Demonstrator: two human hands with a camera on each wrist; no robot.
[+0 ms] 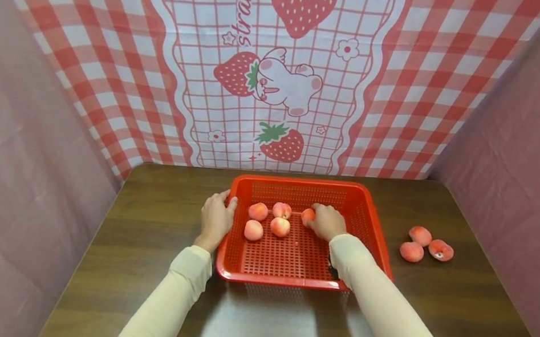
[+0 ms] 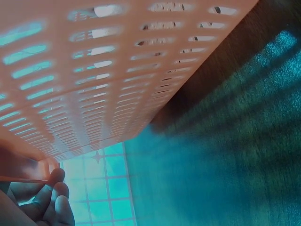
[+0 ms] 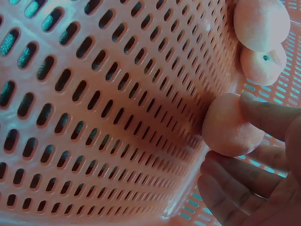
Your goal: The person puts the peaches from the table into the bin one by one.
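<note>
Dark wooden tabletop (image 1: 436, 313) carried a red basket (image 1: 372, 217); the left hand (image 1: 215, 219) gripped its rim, while the right hand (image 1: 328, 222) inside it held a peach (image 1: 307, 216).

The backdrop cloth (image 1: 284, 67) bears the cut-off word "strawbe".

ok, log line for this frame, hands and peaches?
left hand: grips red basket rim | right hand: holds peach in basket | four more inside | three peaches on table
</note>
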